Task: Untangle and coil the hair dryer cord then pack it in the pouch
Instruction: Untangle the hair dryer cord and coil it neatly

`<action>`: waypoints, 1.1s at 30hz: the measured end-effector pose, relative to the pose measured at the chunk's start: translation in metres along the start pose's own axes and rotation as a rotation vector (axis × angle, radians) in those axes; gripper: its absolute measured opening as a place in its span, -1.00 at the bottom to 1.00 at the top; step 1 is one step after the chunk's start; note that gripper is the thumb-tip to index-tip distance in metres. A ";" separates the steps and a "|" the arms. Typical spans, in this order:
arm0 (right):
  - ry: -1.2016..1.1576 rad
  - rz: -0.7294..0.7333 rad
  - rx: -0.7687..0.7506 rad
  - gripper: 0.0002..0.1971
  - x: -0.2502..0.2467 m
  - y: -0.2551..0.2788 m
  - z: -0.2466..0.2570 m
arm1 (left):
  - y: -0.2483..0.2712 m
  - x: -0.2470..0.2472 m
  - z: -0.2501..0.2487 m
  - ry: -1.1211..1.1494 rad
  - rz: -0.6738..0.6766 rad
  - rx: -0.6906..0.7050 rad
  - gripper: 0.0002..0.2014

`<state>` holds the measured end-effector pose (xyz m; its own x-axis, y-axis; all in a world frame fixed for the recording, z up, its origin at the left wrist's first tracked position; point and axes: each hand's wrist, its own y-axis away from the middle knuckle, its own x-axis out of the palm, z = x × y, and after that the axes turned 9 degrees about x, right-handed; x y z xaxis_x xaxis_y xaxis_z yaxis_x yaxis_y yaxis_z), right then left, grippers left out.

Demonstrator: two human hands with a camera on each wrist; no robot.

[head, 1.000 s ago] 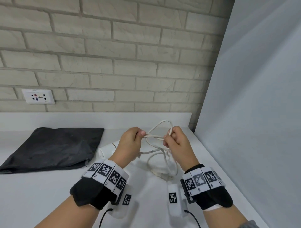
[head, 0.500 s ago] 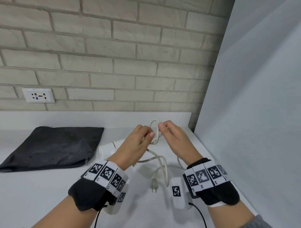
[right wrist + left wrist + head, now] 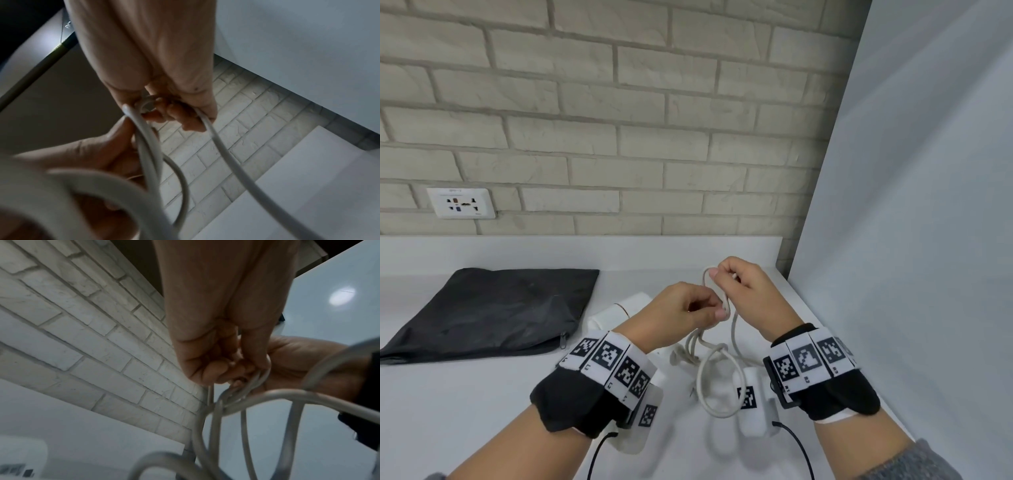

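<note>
Both hands hold the white hair dryer cord [image 3: 717, 383] up above the white counter. My left hand [image 3: 688, 313] pinches several strands of the cord [image 3: 236, 399] between thumb and curled fingers. Just above and behind it, my right hand [image 3: 736, 284] pinches a small loop of the cord [image 3: 148, 105]. More loops hang down between my wrists toward the counter. The white hair dryer [image 3: 619, 310] lies on the counter behind my left hand, partly hidden by it. A black zip pouch [image 3: 493, 308] lies flat at the left.
A brick wall runs along the back with a wall socket [image 3: 461, 202] at the left. A plain grey panel [image 3: 911, 240] closes off the right side, close to my right hand. The white counter [image 3: 465, 411] stretches left and toward me.
The hands came together from about a hand's width apart, and the wide loop shrank to a small one. My right hand rose above the left. The hanging loops shifted and the plug dropped out of sight.
</note>
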<state>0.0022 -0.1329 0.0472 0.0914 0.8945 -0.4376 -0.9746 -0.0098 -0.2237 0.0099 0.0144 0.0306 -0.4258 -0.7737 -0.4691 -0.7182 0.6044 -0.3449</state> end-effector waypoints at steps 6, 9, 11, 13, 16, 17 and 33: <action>0.037 -0.137 0.054 -0.74 -0.020 -0.009 -0.020 | -0.004 -0.007 0.001 0.142 -0.341 -0.086 -0.74; -0.261 -0.174 0.243 -0.79 -0.033 -0.011 -0.037 | 0.003 -0.033 0.008 0.669 -0.654 -0.191 -0.76; -0.370 -0.201 0.311 -0.81 -0.037 -0.010 -0.044 | 0.012 -0.047 0.015 0.858 -0.697 -0.175 -0.75; -0.414 -0.231 0.347 -0.78 -0.034 -0.012 -0.049 | 0.016 -0.054 0.018 0.902 -0.706 -0.158 -0.72; -0.423 -0.242 0.363 -0.75 -0.029 -0.015 -0.052 | 0.017 -0.060 0.020 0.906 -0.679 -0.191 -0.64; -0.412 -0.249 0.339 -0.75 -0.029 -0.016 -0.051 | 0.018 -0.063 0.019 0.824 -0.625 -0.228 -0.61; -0.017 -0.211 -0.047 -0.78 -0.029 -0.007 -0.025 | -0.015 -0.017 0.018 -0.367 0.049 -0.136 -0.72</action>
<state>0.0118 -0.1700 0.0402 0.2889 0.8865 -0.3616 -0.9235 0.1585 -0.3492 0.0379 0.0217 0.0296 -0.2538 -0.6101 -0.7506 -0.7786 0.5892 -0.2157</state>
